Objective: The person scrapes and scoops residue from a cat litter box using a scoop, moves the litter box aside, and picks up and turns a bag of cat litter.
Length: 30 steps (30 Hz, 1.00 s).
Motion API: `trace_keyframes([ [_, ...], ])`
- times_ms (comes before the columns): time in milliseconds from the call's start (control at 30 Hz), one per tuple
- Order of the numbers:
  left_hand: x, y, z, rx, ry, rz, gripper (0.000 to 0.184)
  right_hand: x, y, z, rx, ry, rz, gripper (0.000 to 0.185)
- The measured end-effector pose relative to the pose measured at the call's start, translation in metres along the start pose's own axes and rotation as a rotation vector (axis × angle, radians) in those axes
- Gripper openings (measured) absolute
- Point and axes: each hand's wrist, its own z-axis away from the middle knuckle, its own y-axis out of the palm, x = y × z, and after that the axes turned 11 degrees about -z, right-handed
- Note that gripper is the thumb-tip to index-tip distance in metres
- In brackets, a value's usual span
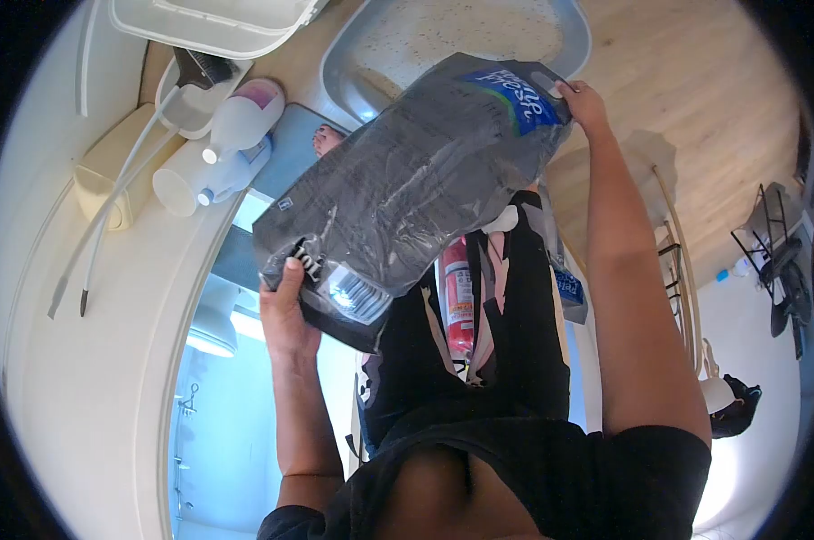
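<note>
A large dark grey plastic bag (398, 171) with a blue brand label is held up in front of my body, tilted, its labelled end toward the upper right. My left hand (285, 310) grips its lower left end, thumb on top and fingers hidden underneath. My right hand (583, 106) holds the upper right corner by the cut-out handle. Just beyond the bag, on the floor, lies a grey litter tray (569, 45) with a thin scatter of pale granules in it. The bag covers part of the tray's near edge.
White jugs (245, 117), a brush with dustpan (200, 72) and a cream bin (123, 166) stand at the left. A white plastic tub (213, 27) is at the top left. A red fire extinguisher (458, 297) shows below the bag. A black rack (772, 234) stands far right.
</note>
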Motion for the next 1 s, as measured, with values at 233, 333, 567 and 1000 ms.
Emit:
trace_keyframes([
  [233, 0.041, 0.016, 0.008, 0.031, -0.112, 0.274, 0.018, 0.031, 0.004, 0.055, -0.138, 0.211, -0.782, 0.072],
  [333, 0.040, 0.027, 0.013, 0.043, -0.191, 0.341, 0.012, 0.017, 0.030, 0.095, 0.078, 0.334, -1.143, 0.086],
  [567, 0.057, 0.022, 0.014, 0.068, -0.233, 0.440, 0.016, 0.086, 0.066, 0.187, 0.406, 0.736, -1.567, 0.072],
  [1000, 0.101, -0.029, -0.010, 0.075, -0.506, 0.723, 0.030, 0.134, 0.041, 0.182, 0.083, 0.288, -1.229, 0.041],
])
